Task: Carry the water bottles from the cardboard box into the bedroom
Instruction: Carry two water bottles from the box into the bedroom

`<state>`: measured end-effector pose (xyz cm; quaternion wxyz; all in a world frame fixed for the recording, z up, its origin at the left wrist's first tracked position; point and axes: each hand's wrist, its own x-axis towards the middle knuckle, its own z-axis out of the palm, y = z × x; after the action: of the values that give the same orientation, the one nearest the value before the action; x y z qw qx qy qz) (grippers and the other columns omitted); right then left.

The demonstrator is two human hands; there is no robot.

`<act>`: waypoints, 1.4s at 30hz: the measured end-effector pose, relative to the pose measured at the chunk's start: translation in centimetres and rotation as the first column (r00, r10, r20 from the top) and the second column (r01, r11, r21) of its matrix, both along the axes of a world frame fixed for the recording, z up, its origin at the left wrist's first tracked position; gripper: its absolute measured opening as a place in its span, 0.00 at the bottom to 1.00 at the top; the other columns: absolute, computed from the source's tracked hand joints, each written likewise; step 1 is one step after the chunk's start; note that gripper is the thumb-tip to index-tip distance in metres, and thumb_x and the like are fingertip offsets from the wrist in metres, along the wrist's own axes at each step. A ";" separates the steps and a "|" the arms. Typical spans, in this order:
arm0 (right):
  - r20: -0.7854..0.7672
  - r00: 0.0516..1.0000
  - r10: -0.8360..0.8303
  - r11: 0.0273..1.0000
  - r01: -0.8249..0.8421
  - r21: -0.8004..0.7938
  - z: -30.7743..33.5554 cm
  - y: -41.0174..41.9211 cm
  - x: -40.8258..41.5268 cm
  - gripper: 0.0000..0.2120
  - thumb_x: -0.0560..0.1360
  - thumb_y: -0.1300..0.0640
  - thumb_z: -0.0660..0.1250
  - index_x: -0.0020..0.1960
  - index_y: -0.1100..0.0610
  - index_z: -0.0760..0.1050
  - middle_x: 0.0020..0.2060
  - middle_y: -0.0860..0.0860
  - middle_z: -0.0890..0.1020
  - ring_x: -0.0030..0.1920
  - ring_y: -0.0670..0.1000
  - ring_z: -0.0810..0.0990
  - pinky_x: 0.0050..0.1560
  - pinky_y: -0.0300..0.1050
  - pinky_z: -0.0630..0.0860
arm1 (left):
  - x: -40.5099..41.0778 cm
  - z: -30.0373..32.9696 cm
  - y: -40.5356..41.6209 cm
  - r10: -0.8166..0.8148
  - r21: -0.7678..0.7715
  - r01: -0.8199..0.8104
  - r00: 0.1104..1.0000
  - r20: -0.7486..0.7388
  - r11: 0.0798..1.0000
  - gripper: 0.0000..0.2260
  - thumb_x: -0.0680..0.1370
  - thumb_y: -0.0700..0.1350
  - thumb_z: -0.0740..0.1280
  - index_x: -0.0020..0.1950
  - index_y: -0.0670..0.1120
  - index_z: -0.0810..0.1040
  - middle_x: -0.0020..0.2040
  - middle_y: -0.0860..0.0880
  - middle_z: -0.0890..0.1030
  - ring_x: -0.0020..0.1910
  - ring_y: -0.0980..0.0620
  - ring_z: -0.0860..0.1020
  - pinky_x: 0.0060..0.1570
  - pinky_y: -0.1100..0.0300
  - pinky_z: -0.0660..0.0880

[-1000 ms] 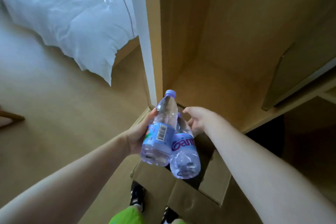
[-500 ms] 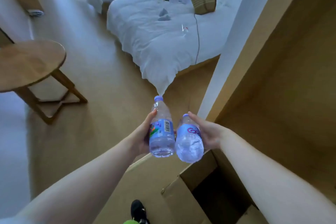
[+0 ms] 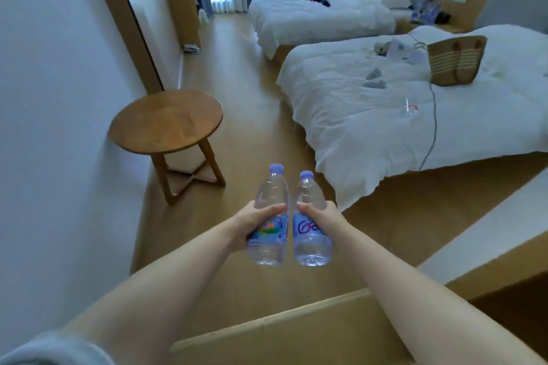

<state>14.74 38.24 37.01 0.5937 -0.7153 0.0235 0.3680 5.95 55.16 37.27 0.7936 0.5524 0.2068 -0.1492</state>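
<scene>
Two clear water bottles with purple caps stand upright side by side in front of me, above the wooden floor. My left hand [image 3: 255, 221] grips the left water bottle [image 3: 271, 195] around its label. My right hand [image 3: 321, 216] grips the right water bottle [image 3: 308, 249], whose label shows purple letters. The bottles almost touch each other. A flap of the cardboard box [image 3: 296, 332] shows at the bottom edge, under my forearms; its inside is out of view.
A round wooden side table [image 3: 166, 121] stands by the left wall. The near bed [image 3: 370, 115] with a white duvet and a striped bag [image 3: 455, 61] fills the right side. A second bed [image 3: 314, 18] lies farther back by the window. Wooden floor runs between.
The view swung up from the box and wall corner to the bedroom. Both bottles rose from tilted over the box to upright, side by side, farther from it.
</scene>
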 end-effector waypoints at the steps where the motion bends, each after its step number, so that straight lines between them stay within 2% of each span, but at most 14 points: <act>1: 0.059 0.998 0.014 1.000 -0.013 -0.024 0.3 1.5 0.7 0.29 0.71 0.51 0.75 0.64 0.60 0.66 0.50 0.59 0.81 0.43 0.53 0.84 0.34 0.43 0.80 | 0.3 0.3 1.3 0.055 0.082 -0.055 0.998 -0.005 0.995 0.27 0.69 0.48 0.76 0.63 0.38 0.74 0.54 0.36 0.82 0.51 0.38 0.82 0.54 0.43 0.78; 4: 0.204 0.977 0.057 0.997 -0.044 -0.070 0.8 4.9 3.1 0.30 0.69 0.48 0.76 0.62 0.53 0.62 0.49 0.53 0.79 0.42 0.50 0.83 0.34 0.40 0.78 | 1.8 0.4 4.8 0.280 0.246 -0.264 0.959 -0.033 0.933 0.30 0.69 0.46 0.77 0.66 0.37 0.71 0.56 0.35 0.80 0.53 0.36 0.81 0.57 0.39 0.76; 7: 0.338 0.937 0.085 0.992 -0.049 -0.116 0.6 8.5 5.9 0.31 0.69 0.46 0.76 0.60 0.48 0.59 0.48 0.48 0.76 0.44 0.48 0.81 0.40 0.43 0.78 | 4.4 0.6 8.4 0.475 0.453 -0.408 0.879 -0.041 0.793 0.32 0.68 0.47 0.78 0.65 0.41 0.66 0.56 0.43 0.77 0.52 0.43 0.80 0.55 0.46 0.78; 9: 0.386 0.920 0.073 0.992 -0.026 -0.126 0.2 11.0 8.4 0.31 0.68 0.46 0.76 0.60 0.48 0.59 0.50 0.48 0.76 0.45 0.50 0.81 0.45 0.47 0.80 | 6.7 0.6 10.9 0.526 0.541 -0.437 0.850 -0.011 0.718 0.32 0.68 0.48 0.78 0.64 0.44 0.64 0.54 0.46 0.75 0.52 0.46 0.77 0.55 0.49 0.77; 11: 0.443 0.893 0.085 0.986 -0.013 -0.164 -0.1 13.7 11.7 0.31 0.68 0.45 0.75 0.59 0.47 0.59 0.52 0.49 0.76 0.47 0.50 0.81 0.47 0.50 0.80 | 9.7 0.3 13.6 0.541 0.598 -0.447 0.840 0.027 0.665 0.31 0.68 0.49 0.78 0.62 0.46 0.64 0.55 0.47 0.74 0.54 0.46 0.77 0.58 0.46 0.76; 14: 0.547 0.826 0.137 0.976 -0.019 -0.216 -0.1 17.8 17.9 0.31 0.68 0.44 0.75 0.59 0.48 0.58 0.53 0.48 0.74 0.47 0.48 0.78 0.39 0.42 0.75 | 15.0 0.3 17.5 0.567 0.701 -0.464 0.817 0.103 0.542 0.31 0.67 0.51 0.78 0.60 0.48 0.63 0.53 0.49 0.75 0.51 0.47 0.76 0.55 0.50 0.75; 16: 0.580 0.801 0.146 0.972 -0.009 -0.233 0.1 20.6 22.8 0.32 0.68 0.43 0.75 0.62 0.49 0.59 0.53 0.49 0.74 0.46 0.48 0.78 0.38 0.41 0.73 | 19.2 0.7 20.1 0.585 0.715 -0.502 0.795 0.159 0.488 0.31 0.67 0.51 0.78 0.62 0.49 0.63 0.53 0.50 0.75 0.50 0.48 0.74 0.49 0.54 0.72; 18: 0.607 0.777 0.166 0.969 -0.012 -0.248 0.7 22.8 27.0 0.34 0.69 0.43 0.74 0.65 0.51 0.59 0.55 0.48 0.74 0.47 0.49 0.78 0.37 0.40 0.71 | 23.1 1.1 22.5 0.600 0.708 -0.525 0.780 0.178 0.472 0.32 0.68 0.49 0.78 0.64 0.49 0.63 0.54 0.50 0.75 0.50 0.49 0.75 0.48 0.55 0.71; 21: 0.659 0.729 0.184 0.969 -0.024 -0.244 2.1 26.4 34.3 0.35 0.69 0.44 0.74 0.68 0.52 0.59 0.58 0.46 0.72 0.48 0.48 0.76 0.39 0.43 0.70 | 30.0 2.5 26.3 0.643 0.703 -0.564 0.740 0.197 0.433 0.31 0.68 0.49 0.77 0.65 0.47 0.65 0.55 0.50 0.75 0.51 0.49 0.75 0.52 0.54 0.73; 26: 0.671 0.723 0.166 0.971 -0.002 -0.238 3.8 32.0 43.6 0.35 0.70 0.44 0.73 0.69 0.52 0.59 0.60 0.45 0.71 0.47 0.48 0.75 0.42 0.43 0.69 | 38.9 3.7 31.1 0.679 0.701 -0.589 0.705 0.204 0.401 0.30 0.68 0.49 0.77 0.64 0.48 0.66 0.52 0.52 0.73 0.49 0.51 0.73 0.50 0.56 0.70; 33: 0.671 0.719 0.180 0.965 0.004 -0.262 3.3 42.0 56.8 0.33 0.70 0.44 0.72 0.68 0.52 0.59 0.58 0.45 0.71 0.47 0.49 0.74 0.47 0.47 0.71 | 52.6 3.2 40.3 0.705 0.662 -0.626 0.680 0.204 0.412 0.26 0.68 0.48 0.78 0.58 0.48 0.66 0.48 0.51 0.75 0.44 0.50 0.74 0.43 0.59 0.68; 38: 0.676 0.717 0.171 0.963 0.025 -0.270 3.0 50.8 67.3 0.33 0.71 0.45 0.72 0.67 0.54 0.60 0.58 0.47 0.72 0.48 0.50 0.75 0.48 0.48 0.73 | 63.5 2.8 49.7 0.681 0.660 -0.608 0.706 0.195 0.441 0.25 0.68 0.49 0.78 0.55 0.46 0.67 0.48 0.49 0.75 0.46 0.48 0.75 0.47 0.56 0.72; 42: 0.677 0.721 0.147 0.964 0.048 -0.261 4.1 57.8 75.3 0.34 0.71 0.45 0.72 0.69 0.54 0.60 0.61 0.48 0.72 0.50 0.50 0.75 0.50 0.49 0.74 | 71.6 3.6 57.0 0.684 0.657 -0.601 0.708 0.174 0.454 0.27 0.69 0.48 0.77 0.59 0.43 0.67 0.50 0.47 0.75 0.46 0.48 0.74 0.45 0.57 0.69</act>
<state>90.06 96.04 41.10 0.4501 -0.8724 -0.1708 0.0843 77.58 112.21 40.84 0.5205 0.6695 0.4842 0.2156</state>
